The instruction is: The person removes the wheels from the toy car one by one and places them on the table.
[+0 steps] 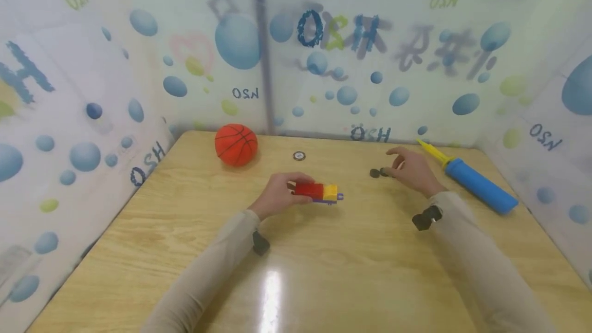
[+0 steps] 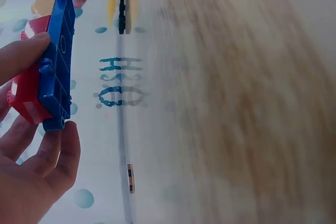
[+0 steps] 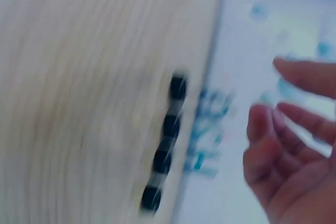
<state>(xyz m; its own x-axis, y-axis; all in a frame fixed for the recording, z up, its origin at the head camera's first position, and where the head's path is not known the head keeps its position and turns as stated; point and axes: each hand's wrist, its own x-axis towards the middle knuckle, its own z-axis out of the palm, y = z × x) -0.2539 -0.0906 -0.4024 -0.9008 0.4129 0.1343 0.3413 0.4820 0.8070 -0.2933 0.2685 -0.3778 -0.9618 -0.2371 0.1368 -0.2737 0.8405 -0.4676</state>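
Observation:
My left hand (image 1: 279, 194) holds a small toy-block vehicle up off the table, thumb on one side and fingers on the other. It is made of red blocks (image 1: 309, 190) and a yellow block (image 1: 330, 191) on a blue base (image 2: 58, 61), whose underside faces the left wrist camera. To the right, my right hand (image 1: 413, 168) hovers with loosely bent fingers and nothing between them. Under and beside it, several small round black pieces (image 1: 374, 173) stand in a row on the table. The right wrist view shows this row of black pieces (image 3: 170, 126) beside the fingers (image 3: 304, 77).
An orange-red toy basketball (image 1: 236, 145) sits at the back left of the wooden table (image 1: 185, 251). A round chip-like disc (image 1: 299, 155) lies near the back edge. Beyond my right hand lies a blue hand pump (image 1: 481, 184) with a yellow nozzle. Patterned curtains (image 1: 296, 76) surround the table.

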